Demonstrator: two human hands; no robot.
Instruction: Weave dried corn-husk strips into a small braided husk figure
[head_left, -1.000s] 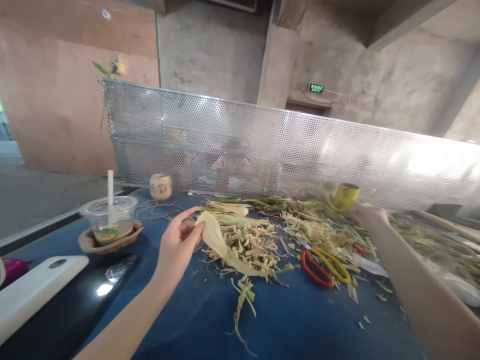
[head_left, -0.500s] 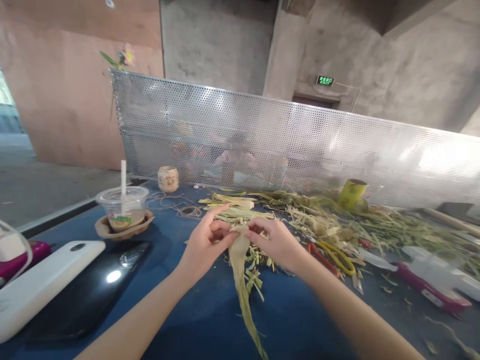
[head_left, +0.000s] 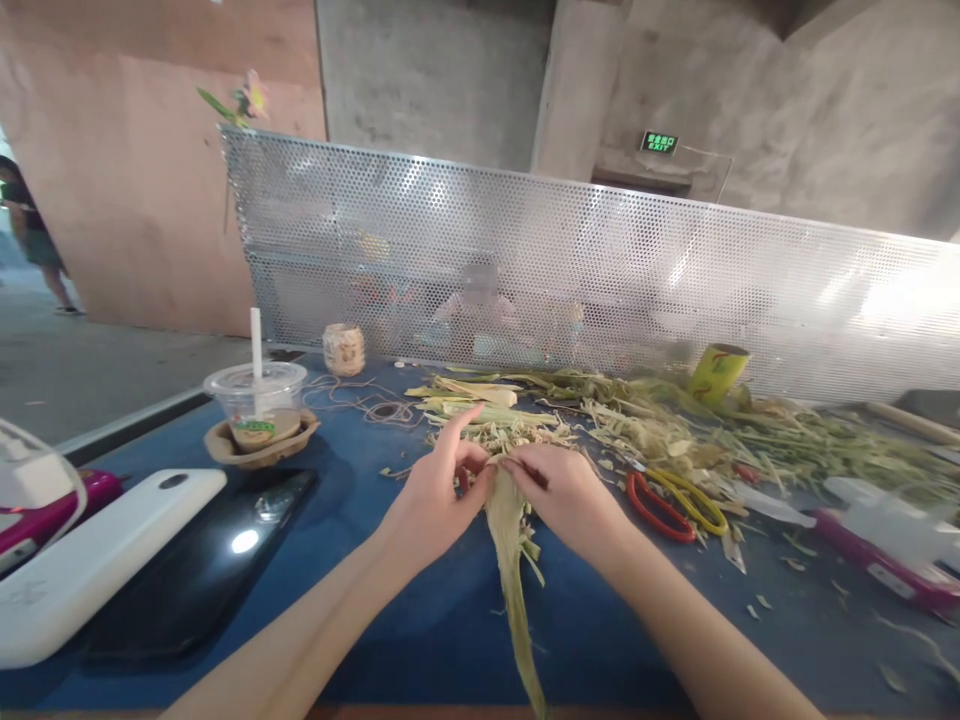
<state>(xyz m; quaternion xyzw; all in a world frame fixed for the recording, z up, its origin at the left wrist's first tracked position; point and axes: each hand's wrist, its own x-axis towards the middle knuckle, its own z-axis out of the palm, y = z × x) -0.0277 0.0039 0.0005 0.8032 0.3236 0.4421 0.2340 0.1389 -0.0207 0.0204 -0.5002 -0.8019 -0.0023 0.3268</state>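
A long, pale green-tan strip of dried husk (head_left: 507, 545) hangs from my fingertips toward the table's near edge. My left hand (head_left: 442, 485) pinches its top edge between thumb and bent fingers, the index finger pointing up and away. Close beside it, my right hand (head_left: 562, 490) pinches the same top edge, its fingertips almost touching the left ones. Behind my hands lies a heap of shredded husk scraps (head_left: 517, 425). Flatter husk strips (head_left: 476, 392) rest just beyond. Scissors with red and yellow handles (head_left: 675, 505) lie to the right of my right hand.
On the left are a lidded plastic cup (head_left: 259, 405) with a straw, a string coil (head_left: 375, 405), a black phone (head_left: 217, 560) and a white power bank (head_left: 112, 565). A yellow-green cylinder (head_left: 718, 375) stands among dried plants. A perforated metal screen (head_left: 450, 230) borders the back.
My two pinching fingertips have come closer together at the strip's top edge. The view has shifted slightly, and a person is now visible at the far left.
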